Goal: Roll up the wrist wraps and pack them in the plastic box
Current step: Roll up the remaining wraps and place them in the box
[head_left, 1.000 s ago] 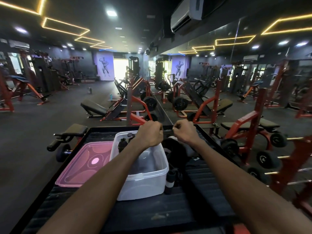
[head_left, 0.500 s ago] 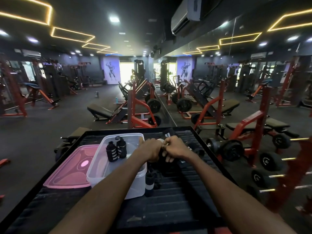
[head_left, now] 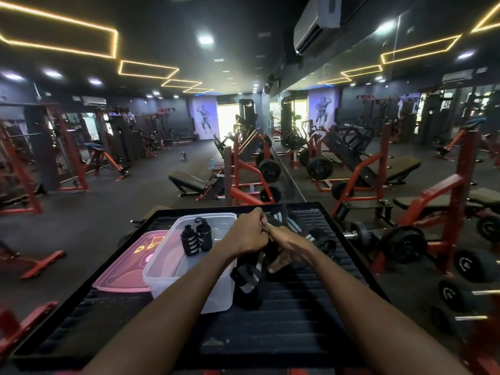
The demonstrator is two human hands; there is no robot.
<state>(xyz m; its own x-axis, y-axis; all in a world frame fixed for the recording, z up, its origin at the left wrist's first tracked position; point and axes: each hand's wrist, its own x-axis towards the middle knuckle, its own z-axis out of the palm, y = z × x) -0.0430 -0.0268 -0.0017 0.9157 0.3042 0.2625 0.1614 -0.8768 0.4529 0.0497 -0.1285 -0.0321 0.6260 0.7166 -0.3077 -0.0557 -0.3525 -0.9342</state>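
Observation:
A clear plastic box (head_left: 173, 263) stands on a black ribbed table (head_left: 284, 315). Two rolled black wrist wraps (head_left: 196, 238) with white stripes stand upright inside it. My left hand (head_left: 249, 234) and my right hand (head_left: 286, 244) meet just right of the box, both gripping a black wrist wrap (head_left: 250, 280) with grey stripes, whose loose end hangs down to the table. More unrolled wraps (head_left: 311, 234) lie behind my hands, partly hidden.
A pink lid (head_left: 124, 266) lies left of the box. The table has a raised black rim (head_left: 349, 239). Dumbbells (head_left: 403, 244) on a rack stand to the right; red benches and machines fill the floor beyond.
My hands came together and dropped nearer the table with the wrap between them. The view shifted, so the box and lid sit further left.

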